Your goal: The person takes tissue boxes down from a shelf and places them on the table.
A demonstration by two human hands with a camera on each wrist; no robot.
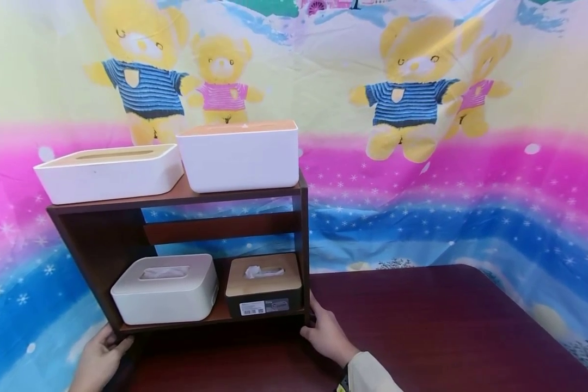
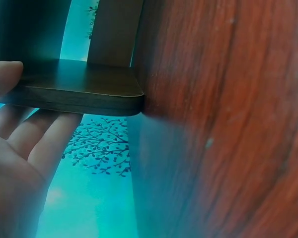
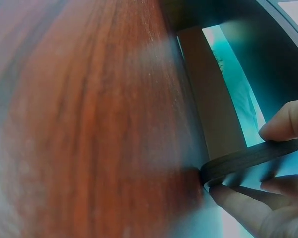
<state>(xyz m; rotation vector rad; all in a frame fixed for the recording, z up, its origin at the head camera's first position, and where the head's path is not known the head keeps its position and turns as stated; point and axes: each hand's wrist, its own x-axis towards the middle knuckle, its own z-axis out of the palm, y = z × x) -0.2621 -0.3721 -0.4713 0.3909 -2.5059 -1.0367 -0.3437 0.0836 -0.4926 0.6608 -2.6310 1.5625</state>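
Observation:
A dark brown wooden shelf (image 1: pixel 225 228) stands on the table at the left, bearing several tissue boxes. My left hand (image 1: pixel 98 356) grips its left side panel near the bottom; the left wrist view shows the thumb on the inner face and the fingers (image 2: pixel 37 131) along the outer face. Low on the right side panel (image 3: pixel 253 157), my right hand (image 1: pixel 328 332) holds on the same way, thumb inside and fingers outside. On the lower board sit a cream tissue box (image 1: pixel 166 305) and a black tissue box with a wooden lid (image 1: pixel 264 275). Tissue shows in both slots.
On the top board are a low white tissue box (image 1: pixel 112 182) and a taller white box (image 1: pixel 240 163) with a wood-toned lid. The reddish-brown table (image 1: pixel 421 326) extends to the right. A printed curtain (image 1: pixel 343 179) with teddy bears hangs behind.

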